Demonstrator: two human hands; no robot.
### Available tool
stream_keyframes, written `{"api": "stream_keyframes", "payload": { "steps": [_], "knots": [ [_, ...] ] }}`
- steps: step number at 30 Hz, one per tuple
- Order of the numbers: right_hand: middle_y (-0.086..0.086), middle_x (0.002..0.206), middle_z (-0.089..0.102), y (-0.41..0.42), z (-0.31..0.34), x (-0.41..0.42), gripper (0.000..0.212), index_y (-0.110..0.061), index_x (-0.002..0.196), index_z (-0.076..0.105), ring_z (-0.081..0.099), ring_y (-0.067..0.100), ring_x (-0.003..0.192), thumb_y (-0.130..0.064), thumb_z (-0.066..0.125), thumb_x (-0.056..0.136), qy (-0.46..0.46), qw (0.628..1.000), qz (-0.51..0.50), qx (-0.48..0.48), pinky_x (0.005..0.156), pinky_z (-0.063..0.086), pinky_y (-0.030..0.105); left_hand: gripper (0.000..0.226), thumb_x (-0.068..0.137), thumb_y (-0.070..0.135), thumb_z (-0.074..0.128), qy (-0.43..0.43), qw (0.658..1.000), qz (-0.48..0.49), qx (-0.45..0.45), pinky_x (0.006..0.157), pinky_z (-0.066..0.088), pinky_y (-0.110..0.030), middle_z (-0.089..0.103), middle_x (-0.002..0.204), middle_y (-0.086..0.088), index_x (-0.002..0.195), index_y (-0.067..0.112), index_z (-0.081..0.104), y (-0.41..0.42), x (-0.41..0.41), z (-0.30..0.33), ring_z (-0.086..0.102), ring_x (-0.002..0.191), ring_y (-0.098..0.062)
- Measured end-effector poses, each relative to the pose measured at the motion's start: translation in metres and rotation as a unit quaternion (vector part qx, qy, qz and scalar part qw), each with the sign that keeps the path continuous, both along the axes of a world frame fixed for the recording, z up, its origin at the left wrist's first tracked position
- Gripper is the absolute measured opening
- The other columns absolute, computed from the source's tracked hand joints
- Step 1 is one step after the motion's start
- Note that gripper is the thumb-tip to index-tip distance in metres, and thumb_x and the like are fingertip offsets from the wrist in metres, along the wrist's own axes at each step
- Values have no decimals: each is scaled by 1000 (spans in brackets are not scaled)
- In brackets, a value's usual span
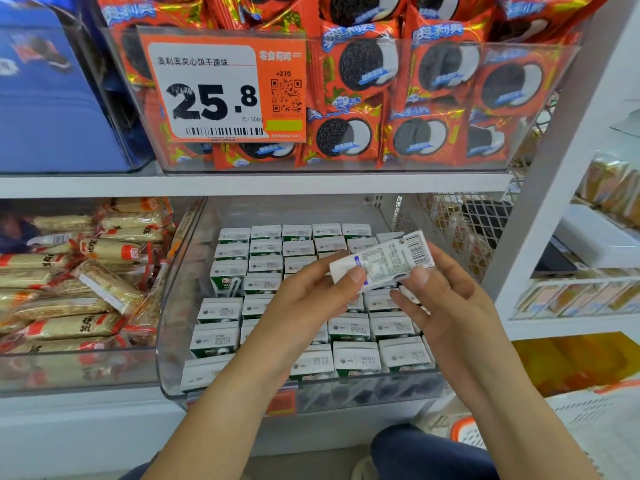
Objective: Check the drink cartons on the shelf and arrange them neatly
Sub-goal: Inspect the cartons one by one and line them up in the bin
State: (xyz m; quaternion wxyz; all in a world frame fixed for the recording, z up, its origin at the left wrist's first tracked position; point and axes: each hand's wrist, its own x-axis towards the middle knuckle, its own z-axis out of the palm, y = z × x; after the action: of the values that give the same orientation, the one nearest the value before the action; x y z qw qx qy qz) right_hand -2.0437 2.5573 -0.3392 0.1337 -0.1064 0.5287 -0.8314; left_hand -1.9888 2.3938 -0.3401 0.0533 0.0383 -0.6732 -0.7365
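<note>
A white drink carton [388,259] with a barcode and printed label lies tilted on its side above the bin, held between both hands. My left hand [311,292] pinches its left end and my right hand [440,289] grips its right end. Below them a clear plastic bin [173,306] on the lower shelf holds several rows of small white-and-green drink cartons [263,265] standing upright. One carton [227,278] in the left column sits lower, showing its green face and straw. My forearms hide part of the middle rows.
Left of the bin lies a clear tray of wrapped rice-cracker snacks [79,278]. On the shelf above stands a bin of red cookie packets [415,98] with an orange price tag [221,88]. A white shelf post [540,202] and wire mesh [460,223] border the right.
</note>
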Motion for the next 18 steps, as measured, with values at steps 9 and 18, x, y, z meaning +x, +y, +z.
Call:
{"api": "stream_keyframes", "payload": {
  "steps": [9, 18],
  "knots": [
    [7, 116, 69, 10, 2, -3, 59, -16, 125, 59, 67, 18, 103, -2, 71, 69, 11, 999, 33, 8, 78, 55, 23, 49, 71, 5, 80, 29, 997, 59, -41, 78, 53, -17, 73, 105, 10, 111, 24, 60, 3, -4, -6, 68, 95, -6],
    [-5, 103, 72, 8, 4, -1, 64, -18, 122, 61, 68, 15, 96, -6, 76, 61, 49, 998, 0, 28, 71, 53, 18, 50, 65, 18, 84, 21, 995, 39, -86, 86, 53, -25, 72, 102, 12, 107, 29, 59, 4, -5, -10, 67, 97, -8]
  ]
}}
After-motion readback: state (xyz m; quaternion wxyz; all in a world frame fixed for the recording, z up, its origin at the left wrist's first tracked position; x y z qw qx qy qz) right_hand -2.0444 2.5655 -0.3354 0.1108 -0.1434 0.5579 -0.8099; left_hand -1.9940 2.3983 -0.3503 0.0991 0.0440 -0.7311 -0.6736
